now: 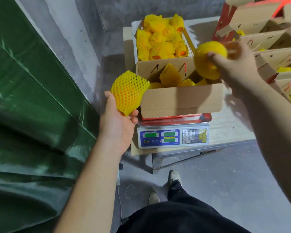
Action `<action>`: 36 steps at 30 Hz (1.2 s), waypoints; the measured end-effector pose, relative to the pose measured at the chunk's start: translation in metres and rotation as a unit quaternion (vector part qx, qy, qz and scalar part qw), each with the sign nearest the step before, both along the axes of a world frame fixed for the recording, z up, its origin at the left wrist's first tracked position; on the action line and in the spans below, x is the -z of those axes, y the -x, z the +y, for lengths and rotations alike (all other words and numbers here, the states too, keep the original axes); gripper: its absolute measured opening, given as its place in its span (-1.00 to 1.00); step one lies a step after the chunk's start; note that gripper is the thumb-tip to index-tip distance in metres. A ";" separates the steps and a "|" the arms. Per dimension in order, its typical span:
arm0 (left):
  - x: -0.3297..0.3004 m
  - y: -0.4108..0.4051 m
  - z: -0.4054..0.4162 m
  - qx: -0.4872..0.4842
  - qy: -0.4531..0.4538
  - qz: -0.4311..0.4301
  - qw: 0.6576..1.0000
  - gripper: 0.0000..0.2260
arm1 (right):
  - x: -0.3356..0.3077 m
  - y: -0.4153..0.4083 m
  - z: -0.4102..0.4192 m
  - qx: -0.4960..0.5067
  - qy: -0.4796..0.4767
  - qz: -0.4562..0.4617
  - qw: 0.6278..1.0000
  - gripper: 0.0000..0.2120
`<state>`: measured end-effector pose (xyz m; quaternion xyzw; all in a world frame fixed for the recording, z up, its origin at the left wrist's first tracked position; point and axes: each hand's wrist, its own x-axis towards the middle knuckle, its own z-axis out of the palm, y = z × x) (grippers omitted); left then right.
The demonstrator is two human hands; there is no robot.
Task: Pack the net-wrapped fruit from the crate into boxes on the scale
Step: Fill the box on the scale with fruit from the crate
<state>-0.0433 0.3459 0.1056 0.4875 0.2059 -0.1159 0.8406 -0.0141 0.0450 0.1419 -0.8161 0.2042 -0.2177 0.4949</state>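
Observation:
My left hand [119, 121] holds an orange fruit in a yellow foam net [128, 93] just left of the cardboard box [180, 100]. My right hand [232, 66] grips a second netted fruit [208, 59], blurred, over the box's right side. The box stands on a digital scale [173, 137] and holds several netted fruits. Behind it a white crate [189, 42] is piled with more netted fruit [160, 39].
Several open cardboard boxes [267, 37] with red print are stacked at the right, some holding fruit. A green tarpaulin [32, 106] fills the left. The scale sits on a low wooden table [228, 128]. My legs and shoes [174, 178] stand on the concrete floor below.

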 end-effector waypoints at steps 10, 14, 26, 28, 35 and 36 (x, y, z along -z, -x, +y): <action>0.001 0.002 0.000 0.058 -0.141 -0.141 0.978 -0.59 | 0.005 0.030 0.067 -0.242 0.111 0.035 0.963 -0.45; -0.011 -0.002 -0.003 0.135 -0.161 -0.203 0.956 -0.49 | -0.016 0.040 0.105 -0.424 0.052 0.045 0.903 -0.27; -0.026 0.003 0.001 0.175 -0.092 -0.210 0.957 -0.43 | -0.025 0.042 0.115 -0.374 -0.002 0.010 0.928 -0.31; -0.026 0.003 0.004 0.188 -0.062 -0.187 0.962 -0.42 | -0.022 0.040 0.116 -0.372 -0.014 0.032 0.928 -0.26; -0.018 0.004 0.016 0.247 -0.037 -0.137 0.958 -0.45 | -0.007 0.038 0.119 -0.412 -0.149 0.136 0.889 -0.18; -0.017 0.004 0.015 0.245 -0.040 -0.136 0.959 -0.43 | -0.004 0.039 0.121 -0.398 -0.166 0.132 0.892 -0.14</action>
